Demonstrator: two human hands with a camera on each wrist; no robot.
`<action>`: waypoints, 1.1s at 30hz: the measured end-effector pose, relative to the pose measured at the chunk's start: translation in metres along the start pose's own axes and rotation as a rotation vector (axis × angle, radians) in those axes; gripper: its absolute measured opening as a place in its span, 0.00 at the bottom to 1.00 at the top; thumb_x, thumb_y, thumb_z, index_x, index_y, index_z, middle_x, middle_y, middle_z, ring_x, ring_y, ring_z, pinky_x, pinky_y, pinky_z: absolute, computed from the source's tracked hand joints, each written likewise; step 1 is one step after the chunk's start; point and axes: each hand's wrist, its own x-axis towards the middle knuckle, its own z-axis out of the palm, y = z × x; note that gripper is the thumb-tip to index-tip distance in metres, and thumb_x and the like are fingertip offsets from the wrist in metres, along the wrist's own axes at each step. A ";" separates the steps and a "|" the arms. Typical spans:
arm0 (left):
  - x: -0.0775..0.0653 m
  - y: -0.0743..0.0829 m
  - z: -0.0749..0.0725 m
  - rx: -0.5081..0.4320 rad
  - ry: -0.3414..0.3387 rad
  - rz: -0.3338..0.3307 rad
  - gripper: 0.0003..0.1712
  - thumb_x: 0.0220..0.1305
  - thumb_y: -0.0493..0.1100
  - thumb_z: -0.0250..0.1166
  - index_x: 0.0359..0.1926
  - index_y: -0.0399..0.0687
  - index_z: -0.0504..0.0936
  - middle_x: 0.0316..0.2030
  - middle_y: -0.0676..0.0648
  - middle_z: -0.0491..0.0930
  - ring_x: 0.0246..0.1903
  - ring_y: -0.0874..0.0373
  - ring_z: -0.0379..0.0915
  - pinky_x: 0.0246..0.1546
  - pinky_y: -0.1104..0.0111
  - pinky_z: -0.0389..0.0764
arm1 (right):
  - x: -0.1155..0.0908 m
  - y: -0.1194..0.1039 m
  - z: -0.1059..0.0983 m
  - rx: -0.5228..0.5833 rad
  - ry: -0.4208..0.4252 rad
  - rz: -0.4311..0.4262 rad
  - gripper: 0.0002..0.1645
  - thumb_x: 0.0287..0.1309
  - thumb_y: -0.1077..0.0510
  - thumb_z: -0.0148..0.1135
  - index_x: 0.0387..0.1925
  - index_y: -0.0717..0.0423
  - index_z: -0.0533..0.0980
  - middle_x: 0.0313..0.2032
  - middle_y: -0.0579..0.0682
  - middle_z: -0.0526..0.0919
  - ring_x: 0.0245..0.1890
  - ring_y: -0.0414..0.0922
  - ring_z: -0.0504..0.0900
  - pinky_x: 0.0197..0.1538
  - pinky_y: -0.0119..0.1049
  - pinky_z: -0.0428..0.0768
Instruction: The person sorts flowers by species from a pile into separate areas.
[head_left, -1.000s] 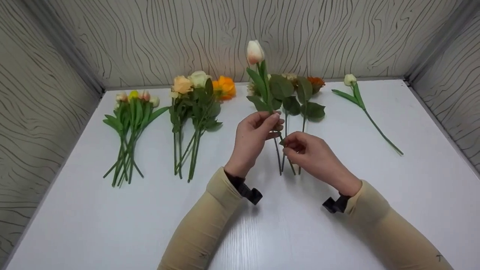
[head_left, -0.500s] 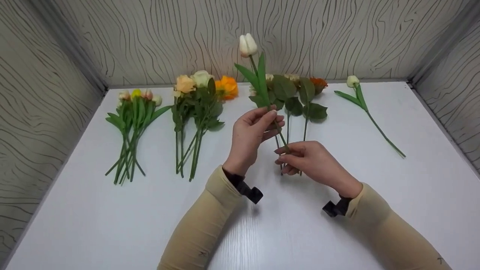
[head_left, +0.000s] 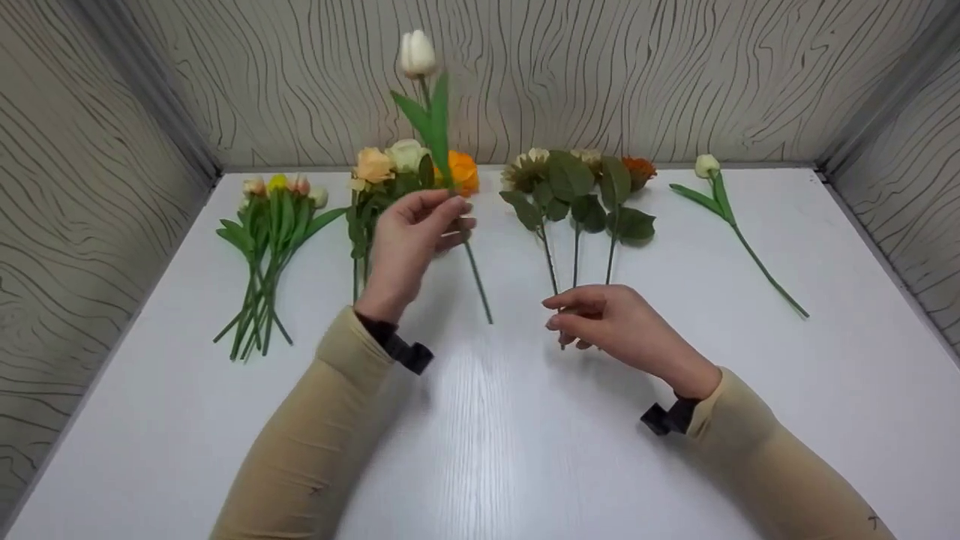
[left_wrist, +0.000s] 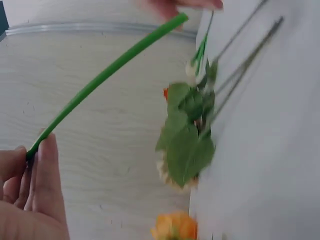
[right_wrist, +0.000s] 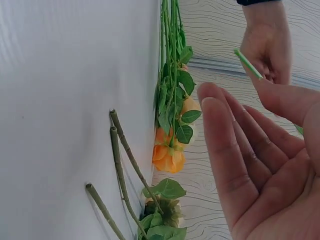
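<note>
My left hand pinches the green stem of a white tulip between thumb and fingers. Its bloom points up and its stem's lower end hangs free, slanting down to the right in the head view. Behind that hand lies a bunch of roses, partly hidden by it. My right hand holds nothing; its fingers are loosely bent, thumb apart from them in the right wrist view. Beneath it in the head view are the stem ends of several dark-leaved flowers lying on the table.
At the left of the white table lies a bunch of tulips with crossed stems. A single white tulip lies at the right. An orange flower is beside the roses. A patterned wall stands at the back edge.
My left hand has carried the tulip left and upward, away from the right hand. My right hand, earlier pinching the stem's lower part, has let go and stayed near the same spot.
</note>
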 end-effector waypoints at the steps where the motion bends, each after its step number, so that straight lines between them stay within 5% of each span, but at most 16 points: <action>1: 0.002 0.004 -0.016 0.038 0.029 -0.005 0.15 0.68 0.43 0.71 0.52 0.40 0.84 0.47 0.38 0.84 0.45 0.47 0.84 0.49 0.59 0.85 | 0.000 0.000 -0.001 -0.005 0.006 0.002 0.20 0.67 0.48 0.68 0.57 0.50 0.83 0.43 0.53 0.89 0.39 0.54 0.88 0.40 0.45 0.85; 9: 0.010 0.019 -0.145 0.406 0.261 -0.099 0.21 0.71 0.46 0.68 0.57 0.36 0.83 0.49 0.39 0.81 0.46 0.51 0.82 0.45 0.67 0.85 | 0.005 0.005 -0.001 -0.017 -0.008 0.021 0.22 0.68 0.48 0.67 0.58 0.52 0.82 0.43 0.52 0.89 0.40 0.54 0.87 0.43 0.52 0.84; 15: 0.006 0.011 -0.208 0.700 0.351 -0.240 0.26 0.75 0.51 0.61 0.63 0.37 0.80 0.51 0.42 0.78 0.43 0.59 0.80 0.50 0.64 0.82 | 0.007 0.008 0.004 -0.025 -0.019 0.025 0.19 0.69 0.51 0.66 0.57 0.54 0.82 0.45 0.52 0.89 0.41 0.52 0.87 0.45 0.45 0.85; 20: 0.004 0.004 -0.227 0.770 0.332 -0.325 0.25 0.77 0.49 0.59 0.65 0.36 0.78 0.52 0.40 0.78 0.43 0.58 0.78 0.52 0.61 0.81 | 0.004 0.008 0.006 -0.022 -0.021 0.033 0.19 0.69 0.52 0.66 0.57 0.56 0.82 0.45 0.53 0.89 0.41 0.51 0.87 0.46 0.47 0.85; 33: 0.008 -0.008 -0.235 0.868 0.297 -0.376 0.23 0.77 0.45 0.57 0.63 0.35 0.80 0.53 0.36 0.79 0.46 0.52 0.76 0.45 0.66 0.79 | 0.006 0.008 0.008 -0.026 -0.033 0.028 0.18 0.70 0.52 0.65 0.56 0.55 0.83 0.44 0.51 0.89 0.41 0.50 0.87 0.46 0.47 0.85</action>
